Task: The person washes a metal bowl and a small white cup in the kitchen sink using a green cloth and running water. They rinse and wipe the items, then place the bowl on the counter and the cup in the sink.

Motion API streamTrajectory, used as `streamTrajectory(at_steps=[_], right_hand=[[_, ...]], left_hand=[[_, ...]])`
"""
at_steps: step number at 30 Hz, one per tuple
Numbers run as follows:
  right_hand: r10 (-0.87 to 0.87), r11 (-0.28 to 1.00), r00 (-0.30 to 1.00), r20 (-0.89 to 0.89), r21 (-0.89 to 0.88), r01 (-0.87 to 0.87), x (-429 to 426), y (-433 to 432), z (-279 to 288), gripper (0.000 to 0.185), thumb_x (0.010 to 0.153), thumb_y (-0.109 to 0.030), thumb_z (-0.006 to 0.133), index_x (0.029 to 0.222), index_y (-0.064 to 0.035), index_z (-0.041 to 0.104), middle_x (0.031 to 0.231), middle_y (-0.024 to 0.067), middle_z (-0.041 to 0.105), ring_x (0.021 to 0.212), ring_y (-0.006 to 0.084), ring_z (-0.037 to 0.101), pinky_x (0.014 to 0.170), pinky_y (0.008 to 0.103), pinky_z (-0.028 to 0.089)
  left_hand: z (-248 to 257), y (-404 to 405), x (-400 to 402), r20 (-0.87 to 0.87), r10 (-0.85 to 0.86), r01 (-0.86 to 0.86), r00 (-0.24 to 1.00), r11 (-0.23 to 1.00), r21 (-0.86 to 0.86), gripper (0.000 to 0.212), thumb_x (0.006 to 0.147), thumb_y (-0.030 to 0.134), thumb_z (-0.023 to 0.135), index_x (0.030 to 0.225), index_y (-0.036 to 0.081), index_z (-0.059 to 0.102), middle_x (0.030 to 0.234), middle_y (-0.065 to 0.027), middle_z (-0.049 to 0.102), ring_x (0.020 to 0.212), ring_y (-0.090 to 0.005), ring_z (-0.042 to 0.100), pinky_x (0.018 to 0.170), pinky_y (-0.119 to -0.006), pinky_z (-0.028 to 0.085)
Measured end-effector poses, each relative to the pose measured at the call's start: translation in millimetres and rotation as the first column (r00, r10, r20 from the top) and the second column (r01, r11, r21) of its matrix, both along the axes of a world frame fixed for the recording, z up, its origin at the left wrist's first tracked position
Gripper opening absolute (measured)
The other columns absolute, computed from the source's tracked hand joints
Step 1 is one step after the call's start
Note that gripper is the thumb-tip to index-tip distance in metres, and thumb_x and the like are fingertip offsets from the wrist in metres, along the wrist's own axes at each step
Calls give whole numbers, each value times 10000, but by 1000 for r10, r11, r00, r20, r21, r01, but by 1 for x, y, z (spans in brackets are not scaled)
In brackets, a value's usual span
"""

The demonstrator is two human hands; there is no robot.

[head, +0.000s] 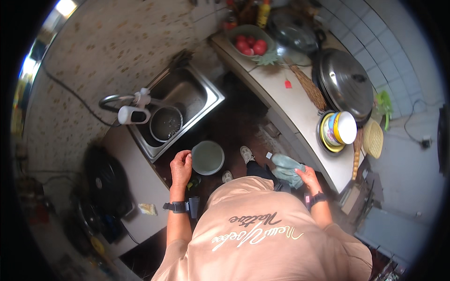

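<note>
My left hand is closed at the near-left rim of a round bucket, its thumb and fingers pinched on the edge. Cloudy, greyish-green liquid fills much of the bucket. Whether the bucket rests on something or hangs from my hand, I cannot tell. On the other side, my right hand grips a bunched pale green cloth with a white tag. The cloth hangs beside my right leg, away from the bucket.
Ahead on the left is a steel sink with a water-filled bowl under a faucet. The right counter bears stacked enamel bowls, a lidded wok, a whisk broom and a bowl of tomatoes.
</note>
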State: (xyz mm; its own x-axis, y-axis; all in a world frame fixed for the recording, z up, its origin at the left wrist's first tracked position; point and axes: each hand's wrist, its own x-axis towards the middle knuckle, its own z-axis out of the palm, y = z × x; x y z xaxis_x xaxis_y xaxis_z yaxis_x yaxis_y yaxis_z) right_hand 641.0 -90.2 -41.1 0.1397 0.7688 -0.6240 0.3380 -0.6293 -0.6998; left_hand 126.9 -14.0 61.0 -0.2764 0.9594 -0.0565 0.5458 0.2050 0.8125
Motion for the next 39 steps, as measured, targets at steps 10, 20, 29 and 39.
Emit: streamTrajectory(at_steps=[10, 20, 29, 39], right_hand=[[574, 813, 818, -25, 135, -566, -165, 145, 93, 270, 922, -212, 594, 1081, 2, 639, 940, 18, 665, 874, 91, 559, 833, 270, 459], [677, 734, 686, -267, 320, -599, -318, 214, 140, 346, 840, -88, 574, 1171, 12, 569, 1024, 28, 623, 926, 107, 556, 870, 269, 446], [628, 769, 642, -439, 225, -598, -435, 309, 98, 434, 851, -212, 665, 1177, 49, 547, 1022, 107, 640, 921, 169, 601, 835, 305, 481], [915, 310, 228, 333, -220, -925, -528, 388, -95, 333, 788, -87, 568, 1075, 68, 631, 1038, 247, 660, 928, 381, 654, 777, 410, 518]], left_hand=[[-20, -89, -73, 128, 239, -236, 963, 971, -36, 164, 871, 106, 610, 989, 7, 666, 799, -93, 674, 727, -158, 629, 710, -290, 513], [-31, -138, -121, 193, 369, -364, 909, 929, -63, 197, 900, 133, 586, 1006, -20, 651, 820, -59, 662, 758, -119, 606, 721, -269, 498], [-35, -73, -113, 180, 500, -484, 847, 866, -124, 170, 904, 97, 593, 1031, -2, 646, 838, -30, 665, 781, -103, 614, 718, -254, 500], [-51, -44, -68, 170, 662, -628, 730, 748, -215, 154, 885, 67, 586, 1011, -3, 642, 872, -122, 663, 732, -189, 647, 669, -300, 514]])
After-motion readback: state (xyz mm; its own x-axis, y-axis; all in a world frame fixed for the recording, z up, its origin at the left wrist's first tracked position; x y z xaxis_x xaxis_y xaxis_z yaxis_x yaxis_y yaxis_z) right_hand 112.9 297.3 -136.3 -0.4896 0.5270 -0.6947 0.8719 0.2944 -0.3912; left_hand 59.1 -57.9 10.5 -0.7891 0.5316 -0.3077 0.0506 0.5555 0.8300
